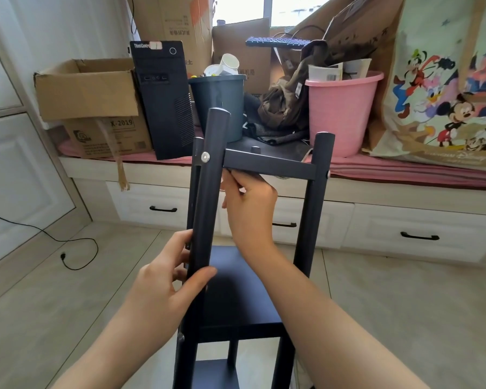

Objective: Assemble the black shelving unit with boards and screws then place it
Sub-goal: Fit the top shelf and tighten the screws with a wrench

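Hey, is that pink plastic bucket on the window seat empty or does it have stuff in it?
It has things in it. Papers stick up above the rim of the pink plastic bucket. How full it is below the rim cannot be told.

1. "ThinkCentre", partly covered by a sticker, on top front of black computer tower [163, 99].
2. "X-2019" on cardboard box [107, 136] just left of the tower.
3. "Disney", faint, low on cartoon tote bag [443, 88], far right of the tower.
4. Print on the boxes behind the tower unreadable.
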Demonstrator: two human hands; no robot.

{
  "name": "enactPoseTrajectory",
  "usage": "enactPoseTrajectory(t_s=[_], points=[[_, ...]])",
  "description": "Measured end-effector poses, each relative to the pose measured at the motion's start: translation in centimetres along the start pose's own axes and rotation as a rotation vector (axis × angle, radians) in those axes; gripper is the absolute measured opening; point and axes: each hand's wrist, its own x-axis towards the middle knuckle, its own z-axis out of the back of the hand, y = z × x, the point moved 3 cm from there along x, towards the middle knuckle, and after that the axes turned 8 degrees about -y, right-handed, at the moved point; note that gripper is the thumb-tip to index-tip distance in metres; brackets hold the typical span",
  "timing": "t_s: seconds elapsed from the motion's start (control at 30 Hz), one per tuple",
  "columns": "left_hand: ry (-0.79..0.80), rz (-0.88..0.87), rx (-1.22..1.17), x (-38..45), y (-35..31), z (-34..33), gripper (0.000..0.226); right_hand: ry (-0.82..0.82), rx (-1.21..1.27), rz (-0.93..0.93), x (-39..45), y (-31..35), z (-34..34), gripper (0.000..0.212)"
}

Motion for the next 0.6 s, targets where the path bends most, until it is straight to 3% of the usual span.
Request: enactPoseTrajectory(t_s=[0.23, 0.6], points=[[-0.045, 0.001, 0.055, 0.6, -0.5, -0.2, 0.043, 0.154, -0.127, 0.02, -0.2, 0.6, 1.3, 0.016], [-0.053, -0.021, 0.097, 0.6, -1.4, -1.6, 0.043, 0.27, -0.275, 0.036, 0.9, 1.7, 5.5, 0.02]])
